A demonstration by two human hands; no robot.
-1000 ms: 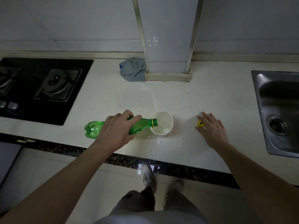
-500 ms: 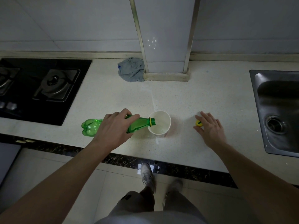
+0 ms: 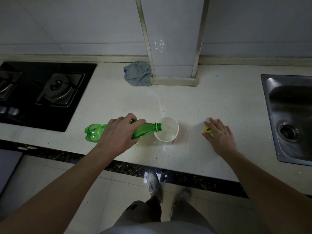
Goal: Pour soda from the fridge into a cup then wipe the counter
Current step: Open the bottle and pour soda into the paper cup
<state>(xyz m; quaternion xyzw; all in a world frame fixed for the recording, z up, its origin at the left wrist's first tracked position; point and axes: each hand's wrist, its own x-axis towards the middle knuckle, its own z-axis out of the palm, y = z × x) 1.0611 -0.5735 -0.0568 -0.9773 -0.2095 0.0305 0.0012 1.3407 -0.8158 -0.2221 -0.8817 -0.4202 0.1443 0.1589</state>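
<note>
Head view: your counter carries everything. Your left hand grips the green bottle, tipped so its mouth feeds the cup; your right hand lies flat beside the cap, keeping it close.

Green bottle, white cup, yellow cap, grey-blue cloth, speckled off-white counter
</note>
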